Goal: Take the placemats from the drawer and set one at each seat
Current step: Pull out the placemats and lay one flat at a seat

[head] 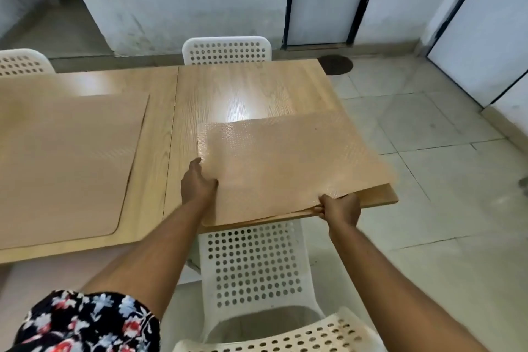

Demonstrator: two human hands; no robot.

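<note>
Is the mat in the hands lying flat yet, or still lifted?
Partly lifted. The mat lies spread on the table, but the right hand pinches its near edge up.

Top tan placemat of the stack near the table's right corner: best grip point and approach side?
Pinch the thin tan textured placemat at its near edge, which overhangs the wooden table, approaching from the near side. Right hand already pinches there; left hand steadies the left edge.

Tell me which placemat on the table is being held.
The right-hand placemat, before the near white chair: the left hand presses its left edge, the right hand pinches its near edge. The left placemat lies untouched.
</note>
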